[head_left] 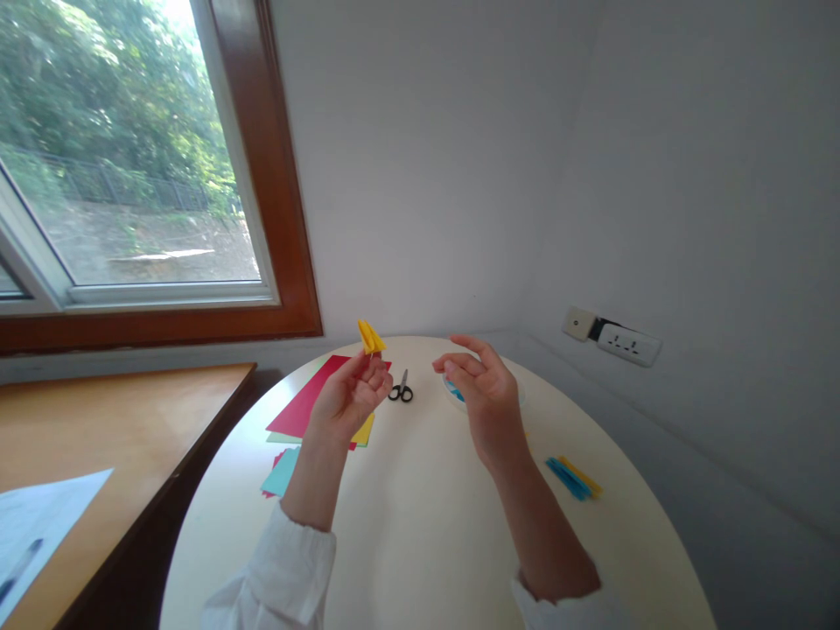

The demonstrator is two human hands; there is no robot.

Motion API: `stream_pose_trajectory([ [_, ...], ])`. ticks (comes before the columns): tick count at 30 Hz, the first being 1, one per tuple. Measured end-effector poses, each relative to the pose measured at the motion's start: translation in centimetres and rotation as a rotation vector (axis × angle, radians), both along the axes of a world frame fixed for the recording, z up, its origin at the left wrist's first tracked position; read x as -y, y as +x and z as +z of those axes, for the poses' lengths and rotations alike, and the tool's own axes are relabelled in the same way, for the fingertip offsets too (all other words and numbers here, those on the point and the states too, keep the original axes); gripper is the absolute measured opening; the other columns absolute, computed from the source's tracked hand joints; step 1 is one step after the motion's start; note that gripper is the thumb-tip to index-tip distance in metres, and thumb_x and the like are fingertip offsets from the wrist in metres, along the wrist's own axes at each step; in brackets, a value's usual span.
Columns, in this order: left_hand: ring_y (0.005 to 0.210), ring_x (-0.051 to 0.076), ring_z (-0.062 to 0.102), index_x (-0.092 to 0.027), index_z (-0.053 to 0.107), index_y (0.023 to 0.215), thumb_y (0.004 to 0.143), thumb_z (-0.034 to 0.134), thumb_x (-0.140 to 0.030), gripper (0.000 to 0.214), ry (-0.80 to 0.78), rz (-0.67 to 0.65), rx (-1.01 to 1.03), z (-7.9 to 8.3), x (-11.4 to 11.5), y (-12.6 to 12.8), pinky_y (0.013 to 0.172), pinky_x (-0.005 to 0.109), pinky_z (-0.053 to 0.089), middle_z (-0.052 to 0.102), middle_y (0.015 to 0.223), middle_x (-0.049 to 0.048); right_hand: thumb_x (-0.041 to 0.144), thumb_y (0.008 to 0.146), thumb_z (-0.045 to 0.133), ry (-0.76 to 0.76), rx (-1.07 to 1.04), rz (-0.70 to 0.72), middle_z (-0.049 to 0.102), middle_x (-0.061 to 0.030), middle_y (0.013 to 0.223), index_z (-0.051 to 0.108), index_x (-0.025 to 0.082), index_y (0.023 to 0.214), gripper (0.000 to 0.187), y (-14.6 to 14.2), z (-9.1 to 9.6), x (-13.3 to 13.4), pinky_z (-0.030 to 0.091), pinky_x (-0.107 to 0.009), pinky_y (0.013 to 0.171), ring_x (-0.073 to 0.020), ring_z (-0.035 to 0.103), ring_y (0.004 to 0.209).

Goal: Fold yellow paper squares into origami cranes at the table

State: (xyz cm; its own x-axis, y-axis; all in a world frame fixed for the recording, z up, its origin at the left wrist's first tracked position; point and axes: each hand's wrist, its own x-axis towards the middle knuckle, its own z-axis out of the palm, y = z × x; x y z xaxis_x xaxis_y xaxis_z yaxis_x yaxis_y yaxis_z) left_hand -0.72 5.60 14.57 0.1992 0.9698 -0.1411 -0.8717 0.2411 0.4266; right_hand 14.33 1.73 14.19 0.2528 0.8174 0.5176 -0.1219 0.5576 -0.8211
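My left hand (353,394) is raised above the round white table (420,525), fingers pinched on a small folded yellow paper piece (371,337) that sticks up from the fingertips. My right hand (482,389) hovers to its right, fingers loosely spread and curled, holding nothing. Black-handled scissors (401,390) lie on the table between the two hands. Under my left hand lies a stack of coloured paper sheets (308,402), red on top with yellow, green and blue beneath.
Behind my right hand sits a small clear dish (452,389) with blue bits. Folded blue and yellow strips (574,477) lie to the right. A wooden desk (98,437) with a white sheet and pen stands left, below a window. Wall sockets (626,343) are at the right.
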Motion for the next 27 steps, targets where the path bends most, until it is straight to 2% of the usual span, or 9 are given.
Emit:
stream_pose_trajectory([
  [4,0.052,0.007,0.057,-0.009,0.057,0.079,0.085,0.043,-0.007,0.015,0.000,-0.004,0.019,0.15,0.07,-0.11,0.056,0.020,0.048,0.059,0.059,0.0022,0.027,0.069,0.061,0.000,0.000,-0.002,0.066,-0.0008,0.072,0.053,0.020,0.097,0.030,-0.02,0.10,0.05,0.046,-0.032,0.072,-0.0156,0.062,0.075],
  [13,0.046,0.004,0.051,-0.010,0.057,0.079,0.084,0.041,-0.005,0.017,0.032,-0.001,0.015,0.01,0.10,0.04,0.052,0.017,0.045,0.057,0.060,0.0003,0.028,0.070,0.060,0.003,0.013,0.000,0.066,-0.0009,0.073,0.053,0.020,0.097,0.029,-0.03,0.03,0.03,0.046,-0.032,0.071,-0.0155,0.061,0.075],
  [24,0.056,0.008,0.055,-0.013,0.060,0.086,0.079,0.040,0.000,0.024,0.009,0.023,-0.012,-0.01,0.11,0.18,0.056,0.017,0.048,0.058,0.065,0.0037,0.029,0.071,0.059,0.007,0.040,0.019,0.064,-0.0010,0.072,0.055,0.020,0.092,0.023,-0.07,0.02,0.08,0.047,-0.032,0.072,-0.0158,0.062,0.076],
  [27,0.058,0.009,0.057,-0.012,0.061,0.084,0.078,0.042,0.000,0.023,0.026,0.038,-0.041,0.06,0.15,0.29,0.057,0.018,0.049,0.059,0.066,0.0048,0.030,0.072,0.060,-0.001,0.098,0.024,0.065,-0.0033,0.078,0.056,0.019,0.094,0.024,0.00,-0.21,-0.18,0.047,-0.034,0.075,-0.0168,0.062,0.080],
])
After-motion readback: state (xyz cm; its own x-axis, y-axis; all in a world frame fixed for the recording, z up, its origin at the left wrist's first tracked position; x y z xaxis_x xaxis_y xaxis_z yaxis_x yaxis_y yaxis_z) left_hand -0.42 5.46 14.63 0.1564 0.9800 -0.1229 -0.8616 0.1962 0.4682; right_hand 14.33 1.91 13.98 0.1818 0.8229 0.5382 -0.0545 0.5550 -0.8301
